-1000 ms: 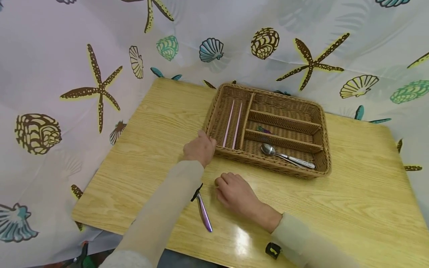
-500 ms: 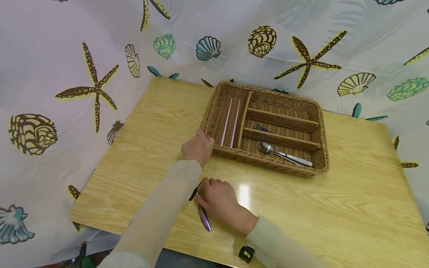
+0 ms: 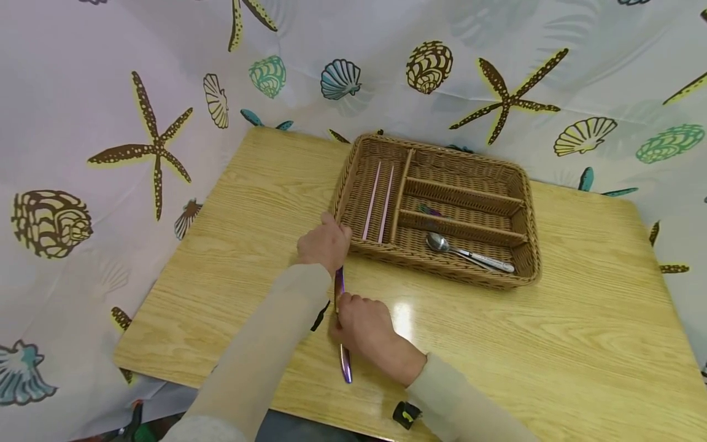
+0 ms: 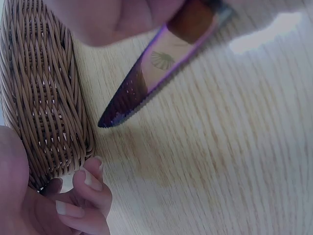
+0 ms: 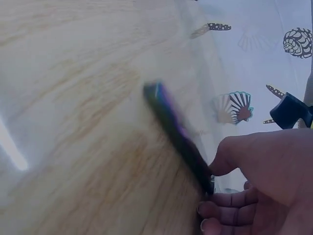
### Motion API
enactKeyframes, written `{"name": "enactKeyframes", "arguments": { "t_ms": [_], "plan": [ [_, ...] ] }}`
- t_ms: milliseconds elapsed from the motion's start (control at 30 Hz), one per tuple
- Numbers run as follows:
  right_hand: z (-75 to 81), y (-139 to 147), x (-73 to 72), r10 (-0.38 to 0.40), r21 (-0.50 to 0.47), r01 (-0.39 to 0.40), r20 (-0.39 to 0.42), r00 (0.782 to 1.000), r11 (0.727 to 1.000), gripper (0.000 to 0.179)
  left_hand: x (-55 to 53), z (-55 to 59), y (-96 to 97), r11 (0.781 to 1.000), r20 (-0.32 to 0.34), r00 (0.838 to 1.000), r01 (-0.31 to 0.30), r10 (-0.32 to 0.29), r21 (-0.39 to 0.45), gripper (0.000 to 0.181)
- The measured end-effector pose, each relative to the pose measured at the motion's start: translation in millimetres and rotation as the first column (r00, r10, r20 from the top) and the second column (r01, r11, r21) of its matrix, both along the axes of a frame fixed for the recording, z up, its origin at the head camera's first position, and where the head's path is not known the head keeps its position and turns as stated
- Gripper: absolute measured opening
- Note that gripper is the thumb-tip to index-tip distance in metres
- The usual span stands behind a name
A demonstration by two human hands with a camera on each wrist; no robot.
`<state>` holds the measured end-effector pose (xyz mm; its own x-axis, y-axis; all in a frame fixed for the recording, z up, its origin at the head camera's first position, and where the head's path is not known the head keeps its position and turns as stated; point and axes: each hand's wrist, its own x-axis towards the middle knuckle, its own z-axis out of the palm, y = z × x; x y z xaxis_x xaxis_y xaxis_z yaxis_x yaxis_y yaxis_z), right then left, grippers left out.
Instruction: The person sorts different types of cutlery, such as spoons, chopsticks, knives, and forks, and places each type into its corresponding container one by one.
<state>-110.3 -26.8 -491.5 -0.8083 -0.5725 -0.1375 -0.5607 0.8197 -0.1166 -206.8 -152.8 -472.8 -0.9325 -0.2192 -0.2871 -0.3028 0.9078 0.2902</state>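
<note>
My left hand point(image 3: 324, 244) grips the near left corner of a wicker cutlery tray point(image 3: 436, 267). In the left wrist view its fingertips point(image 4: 91, 181) curl at the corner of the wicker wall. Just nearer to me, my right hand point(image 3: 367, 325) pinches a shiny purple table knife point(image 3: 345, 367) around its middle. The serrated blade point(image 4: 159, 66) points towards the tray, apart from it, and the handle end sticks out towards me. Two pink chopsticks point(image 3: 371, 201) lie in the tray's left compartment. A spoon point(image 3: 437, 242) with a patterned handle lies in the near right one.
Small green and purple pieces point(image 3: 431, 211) lie in the middle right compartment. The tray stands on a light wooden table point(image 3: 221, 294). Behind and to the left hangs a white cloth point(image 3: 381, 37) printed with shells and starfish.
My right hand has moved left to the knife lying on the table and taken hold of it. The knife has turned and shifted towards the tray. My left hand stays at the corner.
</note>
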Motion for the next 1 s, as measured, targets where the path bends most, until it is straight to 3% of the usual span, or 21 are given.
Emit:
{"name": "enactKeyframes", "arguments": {
  "t_ms": [333,633,1000],
  "plan": [
    [8.6,13.8,-2.1,-0.062,0.21,0.06,0.004,0.998,0.976,0.028,1.9,4.8,0.3,0.999,-0.015,0.999,0.039,-0.039,-0.025,0.037],
    [4.5,32.8,-2.4,0.052,0.286,-0.008,-0.146,0.988,0.958,0.026,0.8,2.3,-0.5,1.0,0.006,1.0,0.014,-0.014,0.013,0.042],
    [13.1,71.0,-11.9,-0.036,0.231,0.029,0.028,0.999,0.973,0.017,-0.1,2.8,-1.1,1.0,0.016,1.0,0.019,-0.019,0.025,0.04]
  ]
}}
